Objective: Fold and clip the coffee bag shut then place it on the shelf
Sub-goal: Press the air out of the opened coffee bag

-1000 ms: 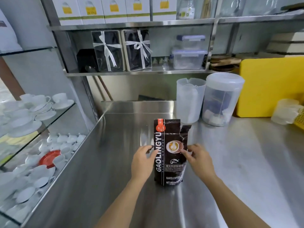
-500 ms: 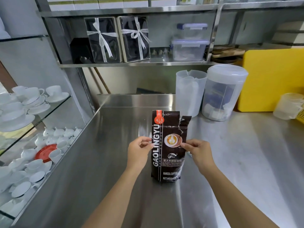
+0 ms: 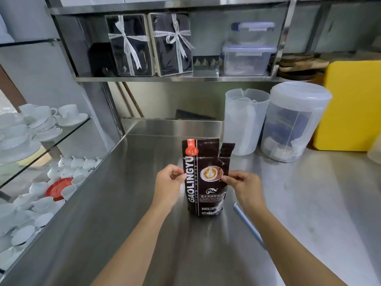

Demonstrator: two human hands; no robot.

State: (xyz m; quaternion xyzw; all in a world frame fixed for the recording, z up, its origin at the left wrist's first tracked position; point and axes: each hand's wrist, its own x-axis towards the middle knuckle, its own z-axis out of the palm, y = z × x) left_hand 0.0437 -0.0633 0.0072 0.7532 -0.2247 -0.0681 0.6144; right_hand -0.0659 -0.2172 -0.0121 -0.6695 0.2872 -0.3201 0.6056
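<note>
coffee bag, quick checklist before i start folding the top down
1. Coffee bag upright on the steel counter: ok.
2. Both sides held: left hand pinches the left edge, right hand the right edge, about mid-height: ok.
3. Top ready to fold: not ok, it is torn, with a loose flap standing up at the right.
4. Top already folded: not ok, still unfolded.
5. Clip at hand: cannot tell; a thin blue strip lies on the counter by the right forearm, but it is blurred.
6. Room on the shelf: cannot tell; what shows is mostly filled.
</note>
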